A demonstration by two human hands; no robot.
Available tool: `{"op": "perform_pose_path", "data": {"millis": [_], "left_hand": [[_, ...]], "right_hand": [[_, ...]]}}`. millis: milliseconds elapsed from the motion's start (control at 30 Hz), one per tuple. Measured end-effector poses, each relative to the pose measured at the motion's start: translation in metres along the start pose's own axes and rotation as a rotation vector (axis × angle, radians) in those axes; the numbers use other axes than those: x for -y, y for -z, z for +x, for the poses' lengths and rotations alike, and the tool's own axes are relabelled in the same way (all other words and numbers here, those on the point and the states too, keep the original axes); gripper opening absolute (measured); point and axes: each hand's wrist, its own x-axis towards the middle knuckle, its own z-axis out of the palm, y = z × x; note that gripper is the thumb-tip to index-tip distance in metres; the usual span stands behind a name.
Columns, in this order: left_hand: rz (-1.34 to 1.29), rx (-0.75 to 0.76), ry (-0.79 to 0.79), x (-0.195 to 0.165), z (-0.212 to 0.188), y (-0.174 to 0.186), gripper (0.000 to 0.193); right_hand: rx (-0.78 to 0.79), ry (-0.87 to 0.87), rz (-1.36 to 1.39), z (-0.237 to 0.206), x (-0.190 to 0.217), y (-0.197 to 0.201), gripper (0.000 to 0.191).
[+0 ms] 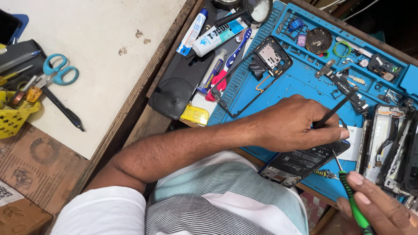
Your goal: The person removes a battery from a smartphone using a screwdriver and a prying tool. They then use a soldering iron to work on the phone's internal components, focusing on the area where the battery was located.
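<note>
My left hand (292, 124) reaches across from the lower left and grips a thin black tool (337, 109), with its fingers resting on an opened dark phone (300, 163). The phone lies on the near edge of a blue repair mat (300, 82). My right hand (379, 209) at the lower right holds a green-handled screwdriver (350, 198). The screwdriver's metal tip touches the phone's right end, just under my left fingers.
An empty phone frame (252, 74) lies on the mat's left part, beside glue tubes (217, 37) and a toothbrush (228, 65). Small parts fill the mat's tray slots (344, 48). More phone parts (392, 148) lie at the right. Scissors (56, 74), a pen (65, 111) and a yellow basket (15, 117) sit on the white board.
</note>
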Motion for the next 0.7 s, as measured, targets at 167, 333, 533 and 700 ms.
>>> {"op": "perform_pose_path", "data": {"millis": [167, 333, 533, 700], "left_hand": [[0.033, -0.021, -0.001, 0.0, -0.002, 0.0, 0.045], [0.033, -0.01, 0.007, 0.002, 0.002, -0.006, 0.044], [0.023, -0.003, -0.063, 0.01, 0.004, -0.015, 0.042], [0.045, 0.079, 0.006, 0.013, 0.008, -0.021, 0.049]], "right_hand": [[-0.322, -0.158, 0.253, 0.013, 0.011, -0.018, 0.038], [-0.666, -0.274, 0.581, 0.016, 0.023, -0.044, 0.018], [-0.419, -0.67, 0.731, 0.039, -0.006, -0.011, 0.027], [-0.015, -1.089, 0.547, 0.062, -0.041, 0.005, 0.04]]}}
